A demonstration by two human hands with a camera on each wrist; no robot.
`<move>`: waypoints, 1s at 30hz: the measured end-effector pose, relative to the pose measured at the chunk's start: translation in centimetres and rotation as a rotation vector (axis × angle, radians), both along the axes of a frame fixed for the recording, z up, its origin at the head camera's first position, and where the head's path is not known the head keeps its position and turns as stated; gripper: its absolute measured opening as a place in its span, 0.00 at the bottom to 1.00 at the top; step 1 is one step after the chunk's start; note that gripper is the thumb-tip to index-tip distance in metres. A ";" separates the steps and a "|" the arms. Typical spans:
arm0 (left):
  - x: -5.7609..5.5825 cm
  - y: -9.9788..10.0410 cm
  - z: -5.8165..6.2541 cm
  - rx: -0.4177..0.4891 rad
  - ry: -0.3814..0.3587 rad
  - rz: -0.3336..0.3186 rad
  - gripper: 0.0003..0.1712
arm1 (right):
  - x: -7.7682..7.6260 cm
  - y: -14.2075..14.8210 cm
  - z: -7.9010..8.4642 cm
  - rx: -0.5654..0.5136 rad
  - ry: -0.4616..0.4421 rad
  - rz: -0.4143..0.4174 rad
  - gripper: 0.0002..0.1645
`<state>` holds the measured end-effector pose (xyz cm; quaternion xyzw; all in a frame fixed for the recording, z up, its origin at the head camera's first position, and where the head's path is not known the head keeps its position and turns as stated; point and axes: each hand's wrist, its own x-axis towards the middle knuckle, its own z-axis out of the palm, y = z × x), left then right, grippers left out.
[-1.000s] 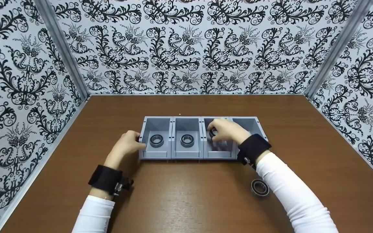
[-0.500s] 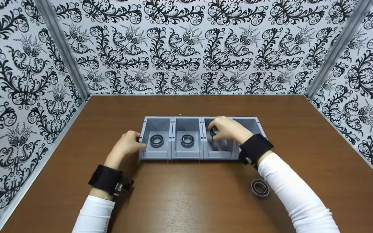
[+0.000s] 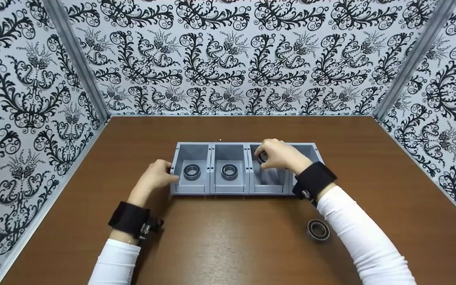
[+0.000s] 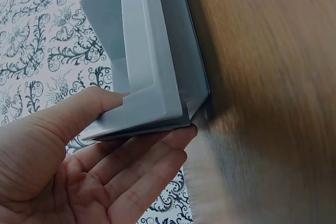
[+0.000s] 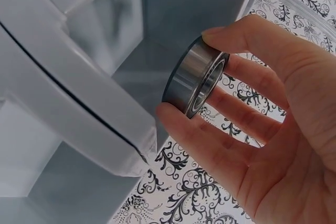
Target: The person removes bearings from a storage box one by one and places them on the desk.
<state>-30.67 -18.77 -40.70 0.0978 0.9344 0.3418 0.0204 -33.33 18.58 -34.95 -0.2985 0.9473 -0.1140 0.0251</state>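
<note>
A row of joined grey bins [image 3: 228, 193] stands on the table. My left hand [image 3: 155, 176] holds its left end wall; in the left wrist view the thumb is over the rim and the fingers lie along the outer side. My right hand [image 3: 281, 156] pinches a ball bearing [image 5: 190, 74] between thumb and fingertip, tilted on edge, over the third bin from the left. One bearing [image 3: 192, 178] lies flat in the leftmost bin, and another bearing [image 3: 229, 178] in the second. The rightmost bin is partly hidden by my right hand and wrist.
On the brown table [image 3: 220, 237], a further bearing [image 3: 318, 238] lies in front of the bins, close beside my right sleeve [image 3: 364, 233]. Patterned walls [image 3: 228, 59] enclose the table at the back and both sides.
My right hand has risen slightly and shifted a little to the right, with the bearing in its fingers. The left hand and the bins stay where they were.
</note>
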 end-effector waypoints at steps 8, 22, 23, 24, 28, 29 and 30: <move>0.0 0.0 0.0 -0.003 -0.003 0.000 0.07 | 0.2 0.0 0.4 0.004 0.002 -0.014 0.25; 0.3 0.1 0.3 0.005 -0.017 0.004 0.07 | 0.4 -0.3 1.0 0.025 0.015 -0.052 0.26; 0.3 0.1 0.3 0.006 -0.016 0.005 0.07 | 0.3 -0.3 1.0 0.025 0.012 -0.052 0.26; 0.4 0.1 0.3 0.006 -0.015 0.005 0.07 | 0.4 -0.3 1.1 0.027 0.013 -0.051 0.27; 0.4 0.1 0.3 0.008 -0.011 0.005 0.07 | 0.4 -0.4 1.3 0.026 0.014 -0.045 0.27; 0.4 0.1 0.3 0.008 -0.009 0.005 0.07 | 0.5 -0.4 1.4 0.026 0.016 -0.045 0.27; 0.4 0.1 0.3 0.009 -0.006 0.004 0.07 | 0.5 -0.4 1.4 0.026 0.018 -0.044 0.27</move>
